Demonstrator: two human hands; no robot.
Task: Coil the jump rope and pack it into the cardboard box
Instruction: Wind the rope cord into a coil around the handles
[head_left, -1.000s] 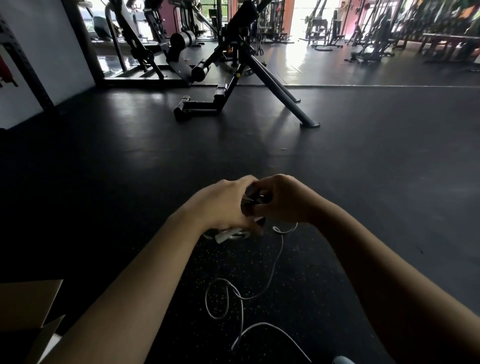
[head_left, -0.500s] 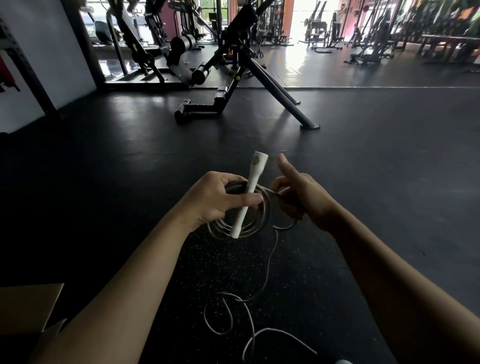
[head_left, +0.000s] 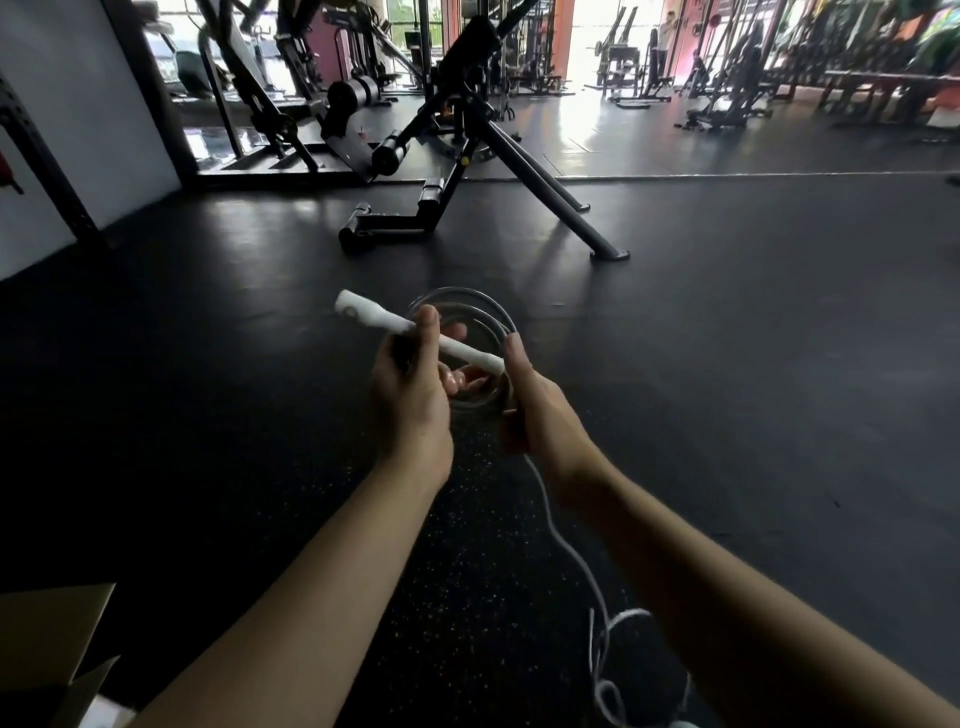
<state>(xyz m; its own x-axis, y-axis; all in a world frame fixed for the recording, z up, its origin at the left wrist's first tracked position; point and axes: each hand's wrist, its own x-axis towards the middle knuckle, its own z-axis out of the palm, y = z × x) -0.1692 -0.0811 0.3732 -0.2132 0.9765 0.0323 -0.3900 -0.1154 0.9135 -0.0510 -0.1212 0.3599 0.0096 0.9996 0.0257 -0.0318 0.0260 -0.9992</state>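
My left hand (head_left: 413, 395) grips a white jump rope handle (head_left: 395, 325) that points up and to the left, together with several grey coils of the rope (head_left: 467, 306) looped behind it. My right hand (head_left: 535, 410) pinches the rope at the right side of the coil. The loose rest of the rope (head_left: 576, 566) hangs from my right hand and trails in tangled loops on the floor near the bottom edge. The cardboard box (head_left: 49, 654) stands open at the bottom left corner, only partly in view.
The floor is black speckled rubber matting (head_left: 727, 364). A black exercise bench frame (head_left: 483, 171) on slanted legs stands ahead of me. More gym machines (head_left: 727, 93) line the bright background. A white wall panel (head_left: 62, 130) is at the left.
Both hands have lifted and turned the coil so its loops face me. The handle has tilted from upright toward the left. More rope has come off the floor into the coil.
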